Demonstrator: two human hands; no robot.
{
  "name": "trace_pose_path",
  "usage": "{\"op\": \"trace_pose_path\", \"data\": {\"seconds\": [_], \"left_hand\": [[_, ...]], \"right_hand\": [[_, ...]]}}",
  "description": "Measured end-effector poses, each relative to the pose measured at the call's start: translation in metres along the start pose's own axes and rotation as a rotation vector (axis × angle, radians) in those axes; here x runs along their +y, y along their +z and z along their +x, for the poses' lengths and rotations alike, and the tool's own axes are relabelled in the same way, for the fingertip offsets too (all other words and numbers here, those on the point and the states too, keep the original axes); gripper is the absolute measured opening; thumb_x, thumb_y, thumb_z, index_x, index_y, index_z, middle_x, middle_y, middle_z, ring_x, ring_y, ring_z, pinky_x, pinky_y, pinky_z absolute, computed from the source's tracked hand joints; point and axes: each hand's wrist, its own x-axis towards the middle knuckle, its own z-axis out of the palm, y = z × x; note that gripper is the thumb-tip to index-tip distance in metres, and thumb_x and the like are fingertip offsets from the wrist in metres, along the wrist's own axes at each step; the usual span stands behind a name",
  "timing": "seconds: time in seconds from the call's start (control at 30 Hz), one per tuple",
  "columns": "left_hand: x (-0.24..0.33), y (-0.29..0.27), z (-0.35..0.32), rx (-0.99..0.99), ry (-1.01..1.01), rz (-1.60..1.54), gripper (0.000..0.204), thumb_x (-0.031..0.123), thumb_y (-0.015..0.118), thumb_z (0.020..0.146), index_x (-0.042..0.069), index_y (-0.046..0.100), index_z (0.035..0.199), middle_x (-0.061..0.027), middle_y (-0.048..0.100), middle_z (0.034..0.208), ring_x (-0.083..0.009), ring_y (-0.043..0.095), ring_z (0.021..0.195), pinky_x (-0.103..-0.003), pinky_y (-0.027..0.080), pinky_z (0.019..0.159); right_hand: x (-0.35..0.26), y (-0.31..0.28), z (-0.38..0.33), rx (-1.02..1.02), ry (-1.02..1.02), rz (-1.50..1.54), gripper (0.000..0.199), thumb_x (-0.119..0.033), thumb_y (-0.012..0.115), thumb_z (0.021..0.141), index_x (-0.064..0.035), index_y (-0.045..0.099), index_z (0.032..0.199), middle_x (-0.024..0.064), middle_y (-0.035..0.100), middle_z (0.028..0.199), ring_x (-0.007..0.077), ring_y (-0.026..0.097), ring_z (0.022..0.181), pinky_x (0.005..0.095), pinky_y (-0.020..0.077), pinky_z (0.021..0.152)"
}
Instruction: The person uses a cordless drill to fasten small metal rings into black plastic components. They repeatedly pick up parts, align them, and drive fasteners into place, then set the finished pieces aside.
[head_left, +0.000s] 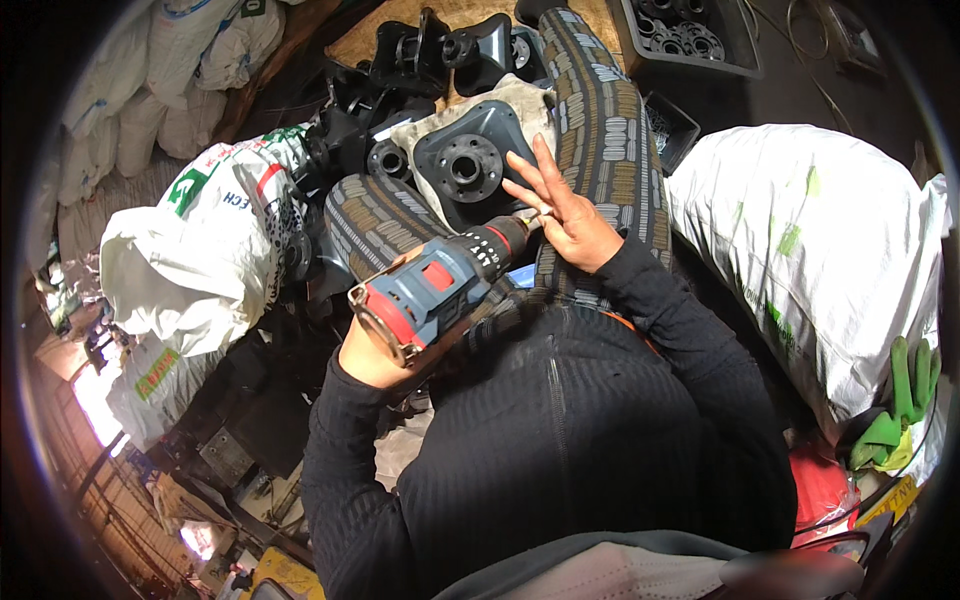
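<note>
My left hand [372,357] is wrapped round the handle of a blue, red and black cordless drill [425,295], which points up and to the right. At the chuck's front, the thumb side of my right hand [577,226] closes on the drill's metal bit [533,217]; its other fingers are stretched out and spread. Just beyond them, a black square-flanged part with a round bolt-holed hub [465,168] rests on a pale cloth [522,102] between my legs. My right fingertips lie close to its edge; contact I cannot tell.
Several similar black parts [410,50] crowd the far left. A dark crate of round rings [690,38] stands at the far right. Full white sacks [810,250] flank me, with another sack [190,270] at the left. Green gloves [900,400] hang at the right.
</note>
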Motion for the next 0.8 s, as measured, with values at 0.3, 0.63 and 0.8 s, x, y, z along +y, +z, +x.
{"op": "trace_pose_path", "data": {"seconds": [0.3,0.63,0.8], "left_hand": [[-0.004,-0.002,-0.019,-0.032,-0.069,-0.131,0.044,0.016,0.08,0.068,0.008,0.063,0.108,-0.01,0.065,0.104,-0.0304,0.062,0.1,-0.041,0.047,0.094],[-0.001,-0.012,-0.023,-0.084,-0.192,-0.203,0.045,0.012,0.078,0.068,0.007,0.062,0.11,-0.0095,0.065,0.103,-0.0279,0.064,0.096,-0.037,0.051,0.085],[-0.029,-0.011,-0.032,0.009,-0.163,0.043,0.039,0.013,0.077,0.07,0.005,0.063,0.106,-0.0103,0.065,0.1,-0.0296,0.063,0.091,-0.038,0.05,0.08]], "right_hand": [[-0.012,0.01,0.006,-0.157,-0.149,-0.344,0.106,0.024,0.037,0.059,-0.0148,0.005,0.152,0.0178,0.034,0.149,0.0312,0.048,0.128,0.0373,0.0412,0.104],[-0.025,0.006,0.023,-0.378,-0.084,-0.396,0.104,0.016,0.053,0.063,-0.0101,0.005,0.151,0.0164,0.024,0.153,0.0323,0.031,0.138,0.0357,0.0284,0.113],[0.037,-0.004,0.053,0.189,0.137,0.03,0.06,-0.014,0.062,0.085,-0.0052,0.039,0.14,0.017,0.042,0.143,0.0292,0.042,0.132,0.0377,0.0381,0.105]]}}
